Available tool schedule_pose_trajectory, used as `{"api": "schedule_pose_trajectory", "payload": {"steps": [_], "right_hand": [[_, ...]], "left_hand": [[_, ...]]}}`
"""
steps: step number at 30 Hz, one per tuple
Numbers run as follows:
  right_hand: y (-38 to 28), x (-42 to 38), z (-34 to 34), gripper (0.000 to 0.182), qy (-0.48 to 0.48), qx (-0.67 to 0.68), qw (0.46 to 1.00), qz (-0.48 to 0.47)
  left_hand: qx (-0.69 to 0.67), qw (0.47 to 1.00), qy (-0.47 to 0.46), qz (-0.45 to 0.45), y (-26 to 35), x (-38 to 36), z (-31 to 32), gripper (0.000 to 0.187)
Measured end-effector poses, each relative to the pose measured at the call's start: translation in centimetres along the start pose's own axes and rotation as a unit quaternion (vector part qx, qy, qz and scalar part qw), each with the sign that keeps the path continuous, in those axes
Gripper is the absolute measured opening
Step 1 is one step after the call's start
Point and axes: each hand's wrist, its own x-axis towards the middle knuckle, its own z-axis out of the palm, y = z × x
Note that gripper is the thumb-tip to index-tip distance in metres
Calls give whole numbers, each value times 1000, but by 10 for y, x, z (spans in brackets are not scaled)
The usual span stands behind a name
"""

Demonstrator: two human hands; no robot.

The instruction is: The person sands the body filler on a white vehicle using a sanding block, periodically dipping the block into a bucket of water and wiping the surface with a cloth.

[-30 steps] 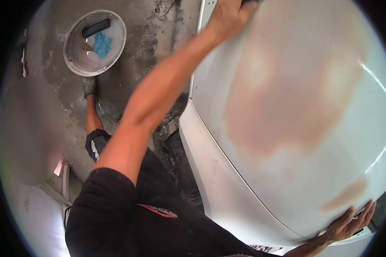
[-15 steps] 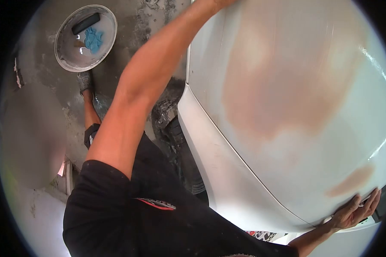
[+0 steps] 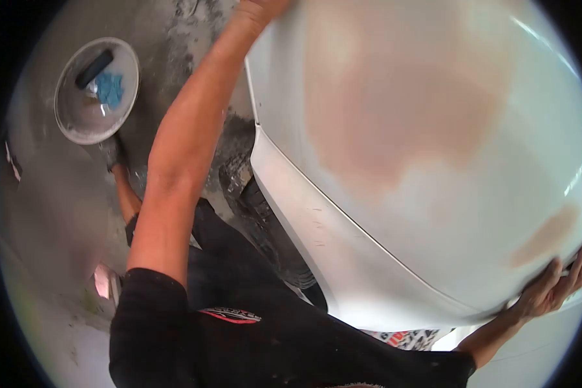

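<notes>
My left arm reaches up along the edge of a white car hood (image 3: 394, 226). At the top border my left hand (image 3: 265, 8) is cut off, and its fingers are out of view beside the hood. My right hand (image 3: 549, 288) lies on the hood's lower right edge with its fingers stretched and apart. Just above it is a small brownish patch (image 3: 544, 236) on the paint. A much larger brown, blurry-edged patch (image 3: 401, 116) spreads over the middle of the hood.
On the wet floor stands a round basin (image 3: 59, 107) with water, a blue cloth (image 3: 110, 89) and a dark block (image 3: 94, 68). A leg with a dark shoe (image 3: 112, 154) is below it. The white fender (image 3: 291, 187) curves over a dark tire (image 3: 275, 239).
The view has shifted: the basin appears lower and further left, and the hood further left. My left wrist shows more at the top. My right hand stays on the hood's edge.
</notes>
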Motion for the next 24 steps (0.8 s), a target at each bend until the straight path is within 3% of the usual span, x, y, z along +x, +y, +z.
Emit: {"api": "schedule_pose_trajectory", "payload": {"steps": [2, 3, 4, 6, 7, 8, 9, 12, 13, 14, 16, 19, 20, 21, 22, 24], "right_hand": [[15, -5, -13, 42, -27, -26, 999, -12], [27, -11, -17, 42, -52, -30, 998, -24], [19, -9, -11, 42, -42, -20, 999, -25], [13, -5, -6, 46, -42, -22, 998, -43], [6, -3, -5, 48, -37, -21, 999, -32], [5, -2, -6, 48, -39, -20, 999, -19], [4, -3, -7, 49, -40, -16, 999, -7], [10, -10, -13, 49, -35, -9, 999, 9], [12, -12, -14, 49, -37, -11, 999, 10], [12, -13, -13, 49, -37, -8, 999, 11], [11, -11, -14, 49, -41, -2, 999, 7], [24, -11, -22, 50, -76, -42, 996, -34], [23, -12, -21, 50, -76, -37, 996, -26], [23, -14, -20, 50, -72, -31, 997, -22], [23, -15, -18, 50, -71, -25, 997, -19], [23, -15, -19, 49, -67, -40, 997, -16]], "left_hand": [[-16, 999, -1, -50, 13, -7, 3, 28], [116, 992, 26, 47, 5, -41, 11, 35], [-48, 998, 11, 27, 62, -81, 17, 38], [72, 983, -164, 46, 132, -174, 10, 33], [0, 924, -320, -209, 172, -207, -2, 27], [-21, 988, -100, 117, 176, -269, 13, 42], [-43, 988, -113, 92, 183, -271, 11, 61], [24, 971, -107, 211, 152, -151, 30, 49], [68, 974, -110, 188, 143, -87, 33, 38], [63, 961, -11, 270, 135, -21, 41, 36], [70, 983, -5, 170, 122, 70, 42, 34], [-14, 998, 16, 56, 135, 82, 46, 37], [12, 996, 38, 82, 142, 45, 51, 37], [1, 989, 17, 146, 144, -6, 55, 38], [85, 976, -22, 199, 178, -48, 40, 32], [-11, 982, -84, 170, 200, -149, 40, 48]]}}
